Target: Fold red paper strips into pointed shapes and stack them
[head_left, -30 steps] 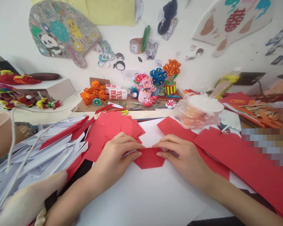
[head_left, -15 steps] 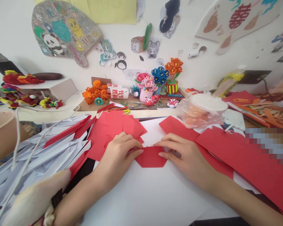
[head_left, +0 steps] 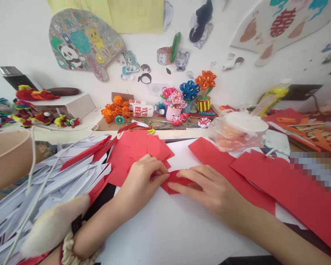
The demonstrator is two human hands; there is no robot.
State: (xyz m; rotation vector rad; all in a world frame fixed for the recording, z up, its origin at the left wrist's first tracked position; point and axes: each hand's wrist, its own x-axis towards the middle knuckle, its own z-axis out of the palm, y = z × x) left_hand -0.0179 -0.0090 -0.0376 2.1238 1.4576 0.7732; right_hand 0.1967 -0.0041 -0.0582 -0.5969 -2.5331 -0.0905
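Note:
A small folded piece of red paper (head_left: 184,180) lies over the white sheet (head_left: 160,228) in front of me. My left hand (head_left: 147,178) pinches its left end between thumb and fingertips. Across the paper reaches my right hand (head_left: 209,187), its thumb and index finger on the folded part close to the left fingertips, hiding much of the right end. A pile of red paper squares (head_left: 131,145) sits just beyond my left hand. Long red paper strips (head_left: 281,187) lie to the right of my right hand.
Many folded white paper strips (head_left: 57,187) heap up at the left, crossed by a white cable (head_left: 30,162). A lidded cup in a plastic bag (head_left: 242,127) stands at the back right. Craft flowers in a striped pot (head_left: 203,104) and a bottle (head_left: 143,110) line the back.
My right hand has slid left along the red paper, from its right end to near the left fingertips. The left hand keeps its pinch. The whole view has shifted slightly.

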